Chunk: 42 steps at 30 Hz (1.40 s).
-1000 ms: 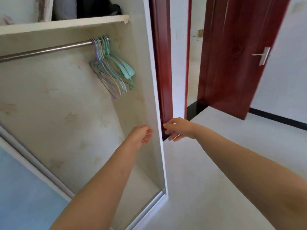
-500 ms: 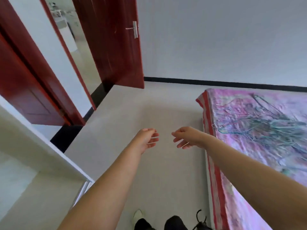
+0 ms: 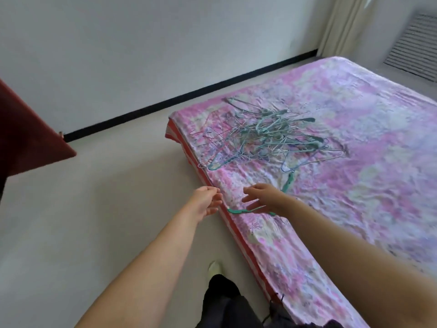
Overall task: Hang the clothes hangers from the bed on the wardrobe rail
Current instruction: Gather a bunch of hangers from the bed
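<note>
Nearest us, our left hand [image 3: 205,201] hangs loosely curled and empty just off the edge of the bed [image 3: 248,247]. Our right hand [image 3: 267,197] reaches over the sheet with fingers spread, holding nothing, directly above a lone green hanger [image 3: 246,211] lying crosswise beneath it. Farther ahead and slightly right, the tangled pile of hangers [image 3: 264,136] waits, nearer the right hand.

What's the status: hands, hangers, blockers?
Left hand open, empty, by bed edge. Right hand open over green hanger, not gripping. Hanger pile tangled on bed. Nothing in the way.
</note>
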### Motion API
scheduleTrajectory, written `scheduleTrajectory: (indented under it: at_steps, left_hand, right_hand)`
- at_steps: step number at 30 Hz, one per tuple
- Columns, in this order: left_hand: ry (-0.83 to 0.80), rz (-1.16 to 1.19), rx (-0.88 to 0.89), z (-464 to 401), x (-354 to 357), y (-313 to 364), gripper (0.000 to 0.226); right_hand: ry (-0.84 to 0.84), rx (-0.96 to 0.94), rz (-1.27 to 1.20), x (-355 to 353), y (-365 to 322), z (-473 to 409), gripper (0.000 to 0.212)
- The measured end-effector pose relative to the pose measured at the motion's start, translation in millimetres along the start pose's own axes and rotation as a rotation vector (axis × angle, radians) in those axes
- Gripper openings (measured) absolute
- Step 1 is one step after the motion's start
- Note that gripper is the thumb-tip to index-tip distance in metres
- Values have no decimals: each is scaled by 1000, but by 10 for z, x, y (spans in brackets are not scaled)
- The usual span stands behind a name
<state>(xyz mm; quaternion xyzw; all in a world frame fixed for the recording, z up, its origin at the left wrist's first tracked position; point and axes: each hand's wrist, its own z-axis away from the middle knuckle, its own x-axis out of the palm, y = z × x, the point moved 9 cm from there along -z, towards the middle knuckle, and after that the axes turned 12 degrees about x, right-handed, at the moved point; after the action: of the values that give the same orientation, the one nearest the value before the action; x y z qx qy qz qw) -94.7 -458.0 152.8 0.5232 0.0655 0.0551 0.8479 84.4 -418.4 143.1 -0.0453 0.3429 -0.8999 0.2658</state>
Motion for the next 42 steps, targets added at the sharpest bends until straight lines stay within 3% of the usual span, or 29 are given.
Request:
scheduleTrajectory:
  at_steps: [11, 24, 28, 35, 42]
  left_hand:
    - [-169, -215, -121, -1854, 237, 0, 12]
    - [-318, -380, -282, -2986, 1127, -297, 17]
    - [-312, -424, -308, -3242, 1317, -406, 18]
    - [-332, -442, -413, -3572, 1491, -753, 21]
    - [-326, -491, -415, -4280, 1653, -877, 21]
  right_hand:
    - [334, 328, -656, -909, 595, -1283, 34]
    - [245, 571, -986, -1104, 1304, -2091, 31]
    - [211, 609, -1018, -1198, 1285, -2454, 48]
    - [376, 836, -1328, -1287, 1534, -2854, 48]
    - [438, 1058, -1414, -1307, 1756, -3148, 52]
